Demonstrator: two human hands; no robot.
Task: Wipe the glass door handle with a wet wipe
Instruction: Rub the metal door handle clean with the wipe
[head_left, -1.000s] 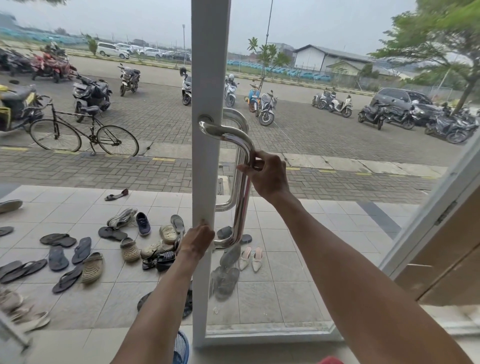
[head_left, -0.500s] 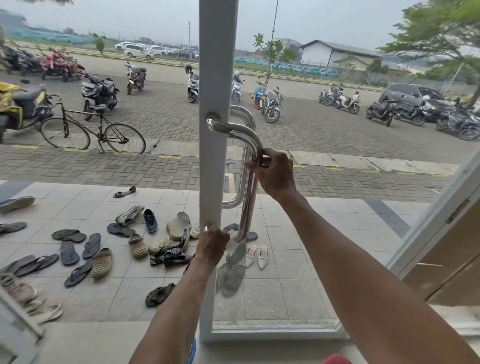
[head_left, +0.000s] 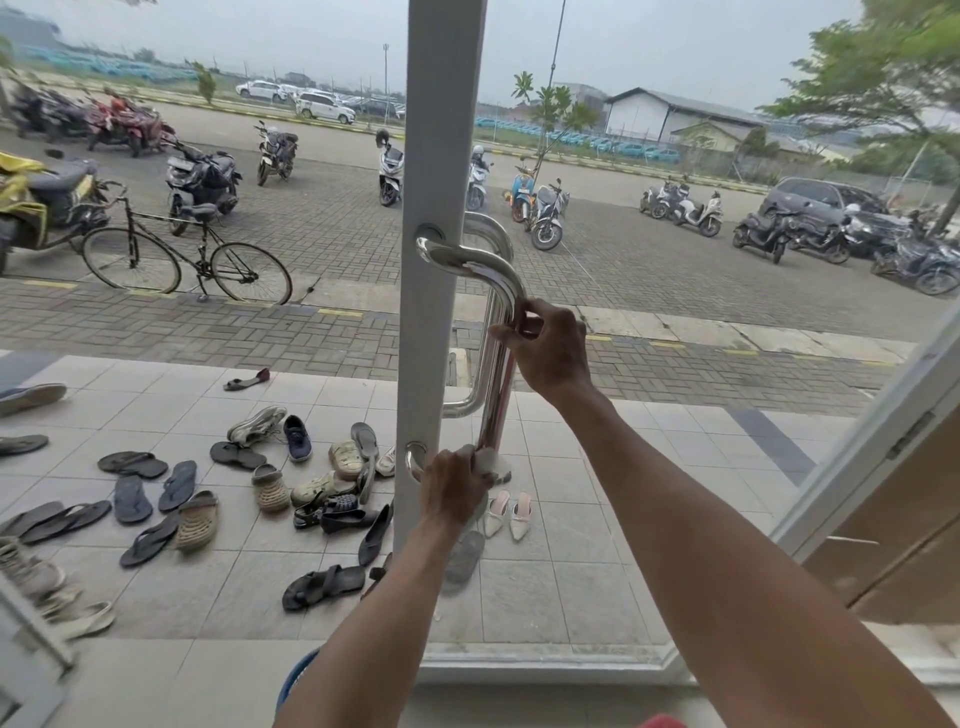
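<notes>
While both arms reach in from the bottom of the frame, the steel handle (head_left: 493, 400) stands at the centre, fixed to the white stile of the glass door (head_left: 441, 130). The right hand (head_left: 550, 348) holds the handle just under its upper bend, a little right of centre, with its fingers (head_left: 532, 312) clamped round the bar. Lower down, the left hand (head_left: 454, 488) is at the bottom bend, just beside the lower mount. Its fingers are curled over a whitish wipe (head_left: 491, 461), which is pressed against the tube there. A second handle of the same shape shows behind the glass.

Outside, shoes (head_left: 270, 488) and sandals lie scattered over the tiled floor (head_left: 571, 571) at lower left, and a pale pair sits just right of the left hand. Beyond the tiles, a bicycle (head_left: 187, 260) stands at the left on brick paving. Motorbikes (head_left: 200, 182) are parked across the upper half of the frame. A dark car (head_left: 826, 200) sits at the right under a tree (head_left: 883, 78), and a white building (head_left: 654, 114) stands further back.
</notes>
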